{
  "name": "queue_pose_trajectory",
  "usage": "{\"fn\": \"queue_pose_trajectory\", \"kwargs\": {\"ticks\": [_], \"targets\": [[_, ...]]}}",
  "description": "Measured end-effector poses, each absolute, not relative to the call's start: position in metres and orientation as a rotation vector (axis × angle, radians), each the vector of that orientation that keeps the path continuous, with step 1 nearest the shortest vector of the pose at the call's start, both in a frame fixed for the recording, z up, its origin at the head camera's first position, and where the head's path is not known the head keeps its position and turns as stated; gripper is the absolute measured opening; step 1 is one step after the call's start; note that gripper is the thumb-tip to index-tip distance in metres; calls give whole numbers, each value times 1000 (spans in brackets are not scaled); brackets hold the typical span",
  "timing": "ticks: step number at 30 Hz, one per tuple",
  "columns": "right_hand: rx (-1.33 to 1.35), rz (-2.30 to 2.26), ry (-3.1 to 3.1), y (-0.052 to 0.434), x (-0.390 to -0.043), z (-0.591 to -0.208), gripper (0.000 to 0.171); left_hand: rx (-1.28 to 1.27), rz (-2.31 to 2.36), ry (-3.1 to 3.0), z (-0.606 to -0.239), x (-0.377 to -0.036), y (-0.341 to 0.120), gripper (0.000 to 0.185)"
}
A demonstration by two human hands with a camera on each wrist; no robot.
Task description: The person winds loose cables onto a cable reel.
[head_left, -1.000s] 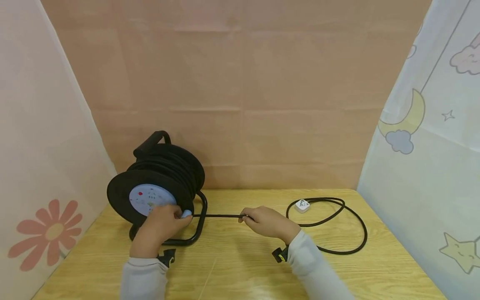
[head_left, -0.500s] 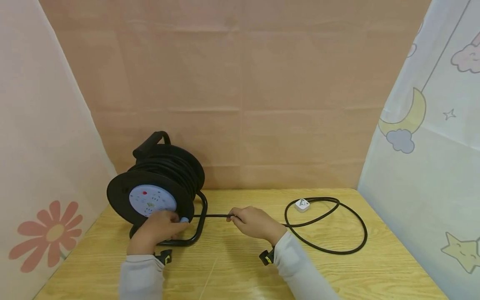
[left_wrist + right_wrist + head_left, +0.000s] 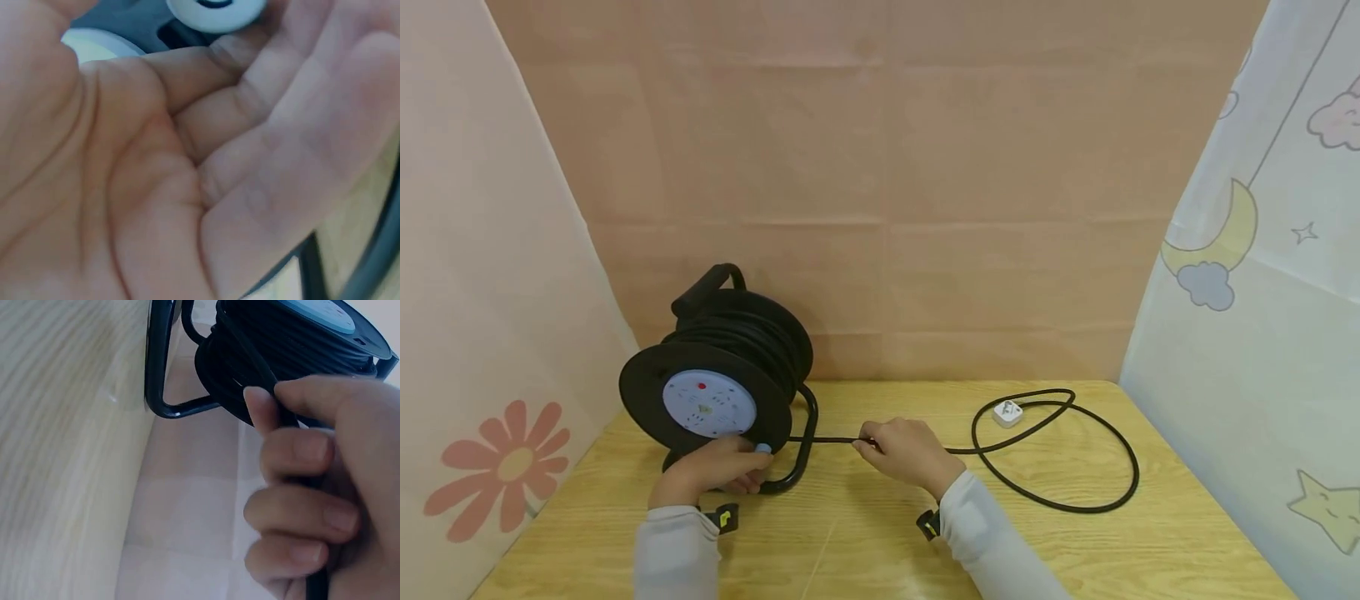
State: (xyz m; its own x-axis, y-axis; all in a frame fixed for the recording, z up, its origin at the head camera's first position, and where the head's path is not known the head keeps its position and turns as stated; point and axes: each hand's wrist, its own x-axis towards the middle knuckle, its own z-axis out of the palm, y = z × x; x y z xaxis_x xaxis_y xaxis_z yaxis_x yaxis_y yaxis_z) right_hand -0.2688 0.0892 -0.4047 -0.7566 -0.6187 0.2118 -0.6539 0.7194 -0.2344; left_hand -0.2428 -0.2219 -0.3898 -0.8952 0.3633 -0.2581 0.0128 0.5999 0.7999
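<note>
At the left of the head view stands a black cable reel (image 3: 647,400) with a pale blue socket plate (image 3: 707,400) on its front. My left hand (image 3: 711,468) is at the lower right of that face, thumb and fingers about a small blue-grey knob (image 3: 763,448). Up close in the left wrist view, the round knob (image 3: 215,15) sits at the fingers, its grip partly cropped. Several fingers of my right hand (image 3: 906,450) curl round the black cable (image 3: 827,440), right of the reel. The right wrist view shows the cable (image 3: 250,350) running from my grip to the wound coils.
Loose cable lies in a loop (image 3: 1137,467) on the wooden table (image 3: 880,542), with a white plug (image 3: 1007,412) by it. The reel's tubular frame (image 3: 808,433) stands between both hands. Fabric panels (image 3: 1000,208) enclose the back and sides.
The reel face has turned clockwise: its red dot moves right, while the knob and my left hand move down and slightly left. My right hand has shifted left, towards the reel.
</note>
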Motion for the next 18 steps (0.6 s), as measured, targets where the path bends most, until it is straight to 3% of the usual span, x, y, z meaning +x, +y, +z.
{"fn": "queue_pose_trajectory", "kwargs": {"ticks": [13, 18], "targets": [[1230, 568, -2911, 75, -261, -411, 18, 290, 1378, 2240, -411, -246, -244, 39], [1185, 387, -2830, 84, -251, -398, 9, 268, 1419, 2221, -417, -247, -248, 40]]}}
